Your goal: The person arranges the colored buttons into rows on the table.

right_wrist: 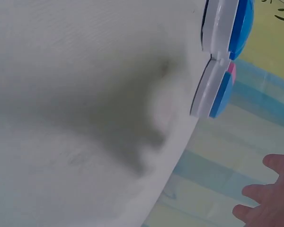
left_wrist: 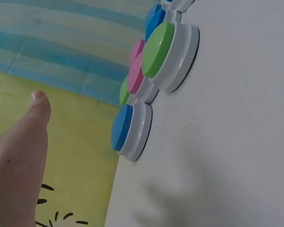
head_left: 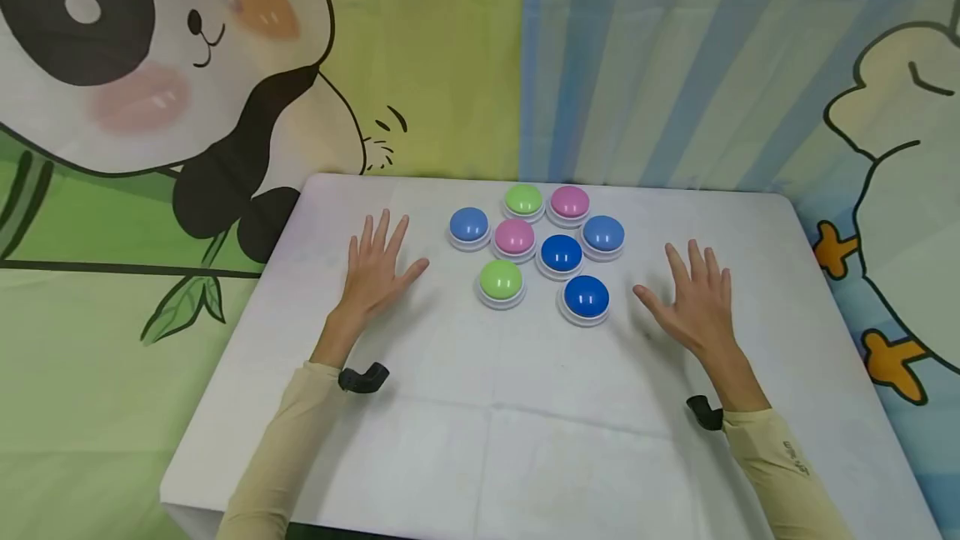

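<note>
Several round push buttons with white bases stand in a cluster at the far middle of the table. Nearest the front are a green button (head_left: 501, 280) and a dark blue button (head_left: 587, 297). Behind them are a pink button (head_left: 514, 237) and another dark blue one. A lighter blue button (head_left: 468, 225) marks the left side, and a second light blue button (head_left: 603, 233) the right. My left hand (head_left: 372, 269) hovers left of the cluster, fingers spread and holding nothing. To the right, my right hand (head_left: 696, 302) is likewise spread and holds nothing, its shadow (right_wrist: 118, 109) falling on the tabletop.
The buttons share a white table (head_left: 450, 457) with a creased cover. Beyond its far edge hangs a cartoon backdrop (head_left: 442, 48) with a panda and a white bird. Black wrist mounts (head_left: 364, 378) show at both cuffs.
</note>
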Tool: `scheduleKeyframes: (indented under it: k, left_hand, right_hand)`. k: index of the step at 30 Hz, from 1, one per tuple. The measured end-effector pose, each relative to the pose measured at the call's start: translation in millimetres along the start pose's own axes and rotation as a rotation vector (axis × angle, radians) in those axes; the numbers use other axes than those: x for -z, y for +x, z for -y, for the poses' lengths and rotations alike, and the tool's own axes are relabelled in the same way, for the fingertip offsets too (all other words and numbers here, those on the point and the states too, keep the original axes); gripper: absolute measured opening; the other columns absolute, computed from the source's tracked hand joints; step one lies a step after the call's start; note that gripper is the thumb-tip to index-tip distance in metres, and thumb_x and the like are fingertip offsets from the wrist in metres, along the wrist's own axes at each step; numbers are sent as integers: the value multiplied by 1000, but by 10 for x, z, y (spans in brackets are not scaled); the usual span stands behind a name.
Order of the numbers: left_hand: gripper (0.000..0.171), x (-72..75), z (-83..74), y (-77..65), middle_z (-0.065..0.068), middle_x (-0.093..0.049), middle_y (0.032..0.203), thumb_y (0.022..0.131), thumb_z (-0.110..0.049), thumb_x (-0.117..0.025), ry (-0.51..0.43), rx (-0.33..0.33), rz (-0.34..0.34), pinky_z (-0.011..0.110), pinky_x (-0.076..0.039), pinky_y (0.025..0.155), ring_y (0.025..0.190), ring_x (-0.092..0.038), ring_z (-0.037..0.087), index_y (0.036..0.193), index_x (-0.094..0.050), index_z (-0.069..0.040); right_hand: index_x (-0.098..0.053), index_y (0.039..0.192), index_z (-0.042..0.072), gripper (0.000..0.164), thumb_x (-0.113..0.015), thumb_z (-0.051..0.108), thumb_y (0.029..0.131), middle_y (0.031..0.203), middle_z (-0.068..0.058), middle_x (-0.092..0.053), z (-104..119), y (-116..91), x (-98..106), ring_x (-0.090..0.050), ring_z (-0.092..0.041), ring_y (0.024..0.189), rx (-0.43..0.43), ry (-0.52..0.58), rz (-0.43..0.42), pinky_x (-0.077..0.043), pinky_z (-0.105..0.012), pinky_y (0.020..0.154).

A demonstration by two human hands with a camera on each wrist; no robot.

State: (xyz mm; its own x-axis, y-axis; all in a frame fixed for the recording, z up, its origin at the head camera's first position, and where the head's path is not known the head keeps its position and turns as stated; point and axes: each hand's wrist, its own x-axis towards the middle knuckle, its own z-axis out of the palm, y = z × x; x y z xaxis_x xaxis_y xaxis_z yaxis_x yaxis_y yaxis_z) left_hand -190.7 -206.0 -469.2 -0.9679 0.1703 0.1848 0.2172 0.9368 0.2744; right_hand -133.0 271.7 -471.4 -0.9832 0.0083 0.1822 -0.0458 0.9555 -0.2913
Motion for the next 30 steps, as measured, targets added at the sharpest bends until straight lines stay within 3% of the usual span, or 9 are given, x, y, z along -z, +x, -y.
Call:
scheduleKeyframes:
  k: [8, 13, 16, 19, 24, 30]
  left_hand:
    - [81, -50, -233, 85, 1, 1, 157, 81, -75, -32, -36, -40, 14, 61, -6, 112, 144, 3, 30, 146, -2, -37]
    - [79, -120, -454, 159, 0, -5, 157, 82, -74, -31, -110, -107, 51, 58, -12, 113, 145, -3, 27, 146, -5, -38]
    - [77, -210, -594, 186, -1, -11, 156, 83, -73, -33, -200, -153, 113, 56, -23, 111, 144, -12, 26, 146, -9, -36]
    - [78, -345, -697, 182, 1, -17, 155, 83, -71, -36, -276, -175, 183, 56, -31, 106, 141, -20, 26, 147, -15, -32]
    - [77, -610, -748, 144, 4, -29, 150, 84, -64, -46, -334, -215, 238, 50, -32, 108, 138, -28, 24, 145, -24, -23]
    - [69, -771, -678, 106, -3, -40, 142, 83, -55, -55, -370, -282, 264, 36, -33, 109, 132, -37, 16, 141, -33, -24]
  right_hand:
    - [-26, 145, 16, 86, -51, 64, 78, 152, -19, -18, 268, 72, 28, -12, -41, 140, 69, 12, -16, -6, -65, 109]
    - [-41, 136, 10, 75, -67, 47, 77, 143, -18, -38, 709, 155, -16, -33, -36, 133, 269, 84, -13, -25, -58, 108]
    - [-47, 132, 9, 66, -69, 40, 78, 136, -16, -47, 1044, 221, -139, -43, -32, 126, 420, 129, 18, -36, -51, 104]
    - [-48, 131, 10, 61, -67, 38, 80, 132, -14, -51, 1342, 287, -332, -48, -30, 122, 510, 136, 91, -42, -46, 101]
    - [-49, 130, 11, 60, -72, 31, 78, 127, -12, -54, 1601, 338, -621, -54, -27, 114, 489, 161, 202, -48, -40, 94]
    - [-47, 131, 8, 63, -74, 26, 76, 126, -13, -52, 1631, 372, -803, -52, -25, 115, 442, 286, 254, -47, -38, 96]
